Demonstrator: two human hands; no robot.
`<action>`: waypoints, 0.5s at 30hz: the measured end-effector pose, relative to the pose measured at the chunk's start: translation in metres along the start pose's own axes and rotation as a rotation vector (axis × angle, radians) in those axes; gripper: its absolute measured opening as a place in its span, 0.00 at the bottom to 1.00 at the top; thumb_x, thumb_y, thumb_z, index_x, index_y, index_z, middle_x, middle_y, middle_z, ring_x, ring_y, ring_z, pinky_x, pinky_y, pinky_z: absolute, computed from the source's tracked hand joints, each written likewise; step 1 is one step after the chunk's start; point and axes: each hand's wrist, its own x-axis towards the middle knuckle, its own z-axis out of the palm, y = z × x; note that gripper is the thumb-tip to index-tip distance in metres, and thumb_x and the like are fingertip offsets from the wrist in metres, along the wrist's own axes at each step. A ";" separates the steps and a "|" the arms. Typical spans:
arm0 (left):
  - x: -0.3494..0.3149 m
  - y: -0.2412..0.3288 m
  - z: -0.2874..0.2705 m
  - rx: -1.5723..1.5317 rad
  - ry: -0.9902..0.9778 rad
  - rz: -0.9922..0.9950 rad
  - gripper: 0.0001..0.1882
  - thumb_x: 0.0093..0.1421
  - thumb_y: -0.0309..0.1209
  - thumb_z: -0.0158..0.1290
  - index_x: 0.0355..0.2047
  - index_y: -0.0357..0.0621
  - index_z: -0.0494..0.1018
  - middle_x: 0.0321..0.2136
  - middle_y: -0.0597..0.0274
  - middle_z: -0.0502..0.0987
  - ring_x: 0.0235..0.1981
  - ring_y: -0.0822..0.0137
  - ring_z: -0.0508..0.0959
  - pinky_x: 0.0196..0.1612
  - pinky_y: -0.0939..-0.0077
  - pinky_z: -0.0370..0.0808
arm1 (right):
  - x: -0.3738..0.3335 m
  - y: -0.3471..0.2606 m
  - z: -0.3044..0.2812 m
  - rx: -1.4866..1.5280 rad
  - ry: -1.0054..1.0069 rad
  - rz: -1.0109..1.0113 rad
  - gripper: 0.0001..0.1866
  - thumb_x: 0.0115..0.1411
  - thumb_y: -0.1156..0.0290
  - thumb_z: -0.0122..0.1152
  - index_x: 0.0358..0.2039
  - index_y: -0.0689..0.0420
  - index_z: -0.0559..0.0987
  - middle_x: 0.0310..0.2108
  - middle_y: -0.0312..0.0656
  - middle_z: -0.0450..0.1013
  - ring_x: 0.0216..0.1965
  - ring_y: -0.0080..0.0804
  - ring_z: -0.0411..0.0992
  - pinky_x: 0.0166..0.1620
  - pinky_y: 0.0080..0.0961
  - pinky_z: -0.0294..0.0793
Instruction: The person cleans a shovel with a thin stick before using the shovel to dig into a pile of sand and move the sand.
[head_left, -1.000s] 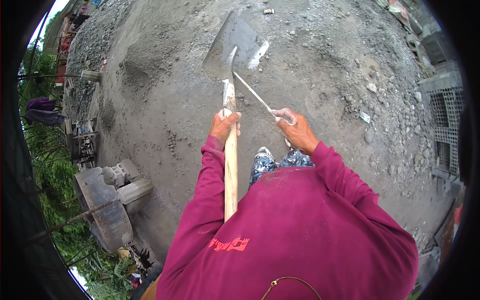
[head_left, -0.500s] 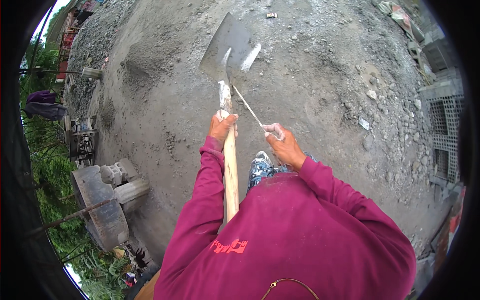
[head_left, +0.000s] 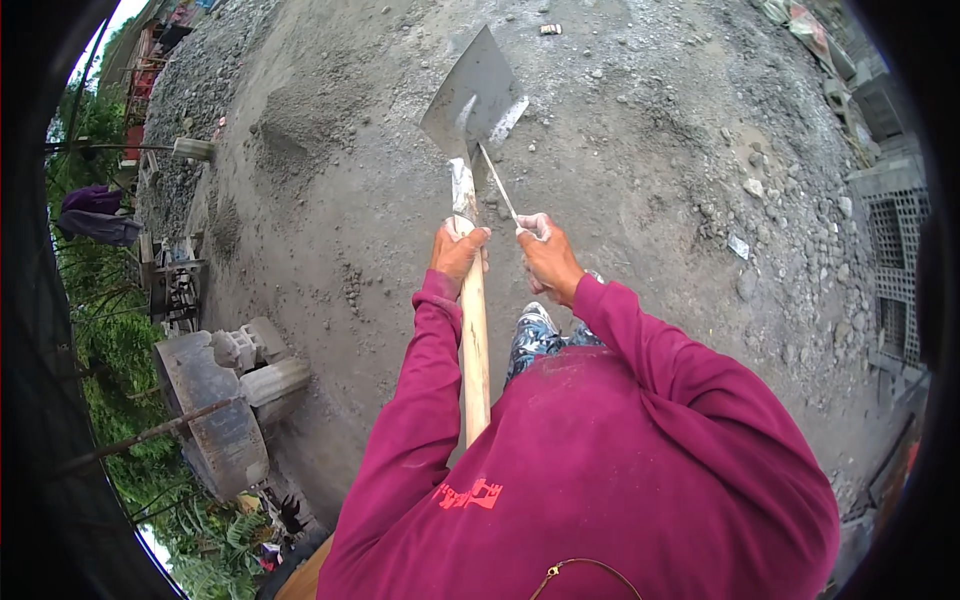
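Observation:
A shovel with a pale wooden handle points away from me, its lower shaft against my torso. My left hand is wrapped round the handle just below the metal socket. The flat grey blade is at the far end, with a whitish smear on its right part. Between the fingertips of my right hand is a thin pale stick. The stick's far tip meets the shovel near the neck, where blade and socket join. Whitish dust coats the fingers of both hands.
Gravelly grey ground lies all round, with a low mound of dark grit at the far left. A rusty metal drum and a concrete piece stand at left. Plastic crates line the right edge. My shoe shows below my hands.
My right hand has moved a little away from me and to the left, and the stick now stands steeper. The shovel and left hand appear slightly further right in view.

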 end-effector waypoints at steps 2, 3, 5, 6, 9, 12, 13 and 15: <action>0.002 0.003 -0.012 -0.002 0.032 -0.022 0.12 0.51 0.31 0.57 0.30 0.38 0.67 0.16 0.61 0.71 0.12 0.68 0.72 0.14 0.74 0.71 | -0.034 0.013 0.017 -0.014 -0.071 -0.059 0.16 0.64 0.66 0.47 0.51 0.57 0.67 0.17 0.33 0.61 0.12 0.21 0.58 0.12 0.24 0.58; 0.008 0.003 -0.013 0.014 0.016 -0.028 0.14 0.50 0.33 0.59 0.31 0.39 0.67 0.16 0.61 0.71 0.12 0.69 0.72 0.15 0.74 0.71 | -0.047 0.020 0.018 -0.021 -0.099 -0.101 0.16 0.65 0.66 0.47 0.51 0.58 0.67 0.17 0.33 0.62 0.12 0.21 0.59 0.12 0.24 0.59; 0.010 -0.002 -0.012 0.028 0.000 -0.034 0.16 0.49 0.34 0.60 0.32 0.39 0.67 0.17 0.61 0.71 0.12 0.69 0.71 0.15 0.74 0.70 | -0.035 0.018 0.022 -0.009 -0.096 -0.069 0.17 0.65 0.65 0.47 0.52 0.58 0.66 0.17 0.34 0.62 0.11 0.22 0.59 0.12 0.25 0.60; 0.013 -0.004 -0.008 0.030 0.000 -0.015 0.16 0.49 0.34 0.60 0.32 0.39 0.67 0.16 0.61 0.71 0.12 0.69 0.71 0.15 0.73 0.70 | -0.019 0.016 0.022 0.019 -0.080 -0.040 0.17 0.65 0.65 0.47 0.52 0.58 0.66 0.16 0.34 0.62 0.11 0.22 0.58 0.13 0.26 0.60; 0.007 -0.011 -0.001 0.047 -0.010 0.011 0.14 0.50 0.32 0.58 0.31 0.38 0.67 0.16 0.61 0.71 0.12 0.67 0.72 0.14 0.72 0.71 | 0.013 0.001 0.012 0.189 -0.026 0.010 0.17 0.65 0.65 0.47 0.52 0.57 0.65 0.13 0.35 0.61 0.09 0.22 0.56 0.12 0.25 0.56; 0.010 -0.012 -0.006 0.051 0.036 0.015 0.11 0.52 0.30 0.56 0.29 0.37 0.67 0.17 0.60 0.71 0.12 0.66 0.72 0.14 0.70 0.72 | -0.034 0.020 0.023 0.146 -0.083 0.023 0.17 0.65 0.66 0.47 0.52 0.56 0.64 0.13 0.35 0.61 0.08 0.22 0.56 0.12 0.26 0.55; 0.012 -0.012 -0.009 0.070 0.021 0.001 0.11 0.51 0.30 0.56 0.29 0.37 0.67 0.17 0.60 0.71 0.12 0.66 0.72 0.14 0.70 0.72 | -0.040 0.025 0.024 0.096 -0.111 -0.025 0.17 0.65 0.66 0.47 0.52 0.55 0.64 0.13 0.34 0.61 0.08 0.23 0.56 0.12 0.26 0.55; 0.013 -0.014 -0.006 0.068 0.023 -0.012 0.10 0.51 0.29 0.55 0.28 0.36 0.68 0.17 0.59 0.71 0.12 0.66 0.72 0.14 0.71 0.72 | -0.029 0.013 0.019 0.116 -0.108 0.032 0.17 0.65 0.66 0.47 0.53 0.55 0.64 0.13 0.34 0.60 0.08 0.22 0.55 0.12 0.25 0.55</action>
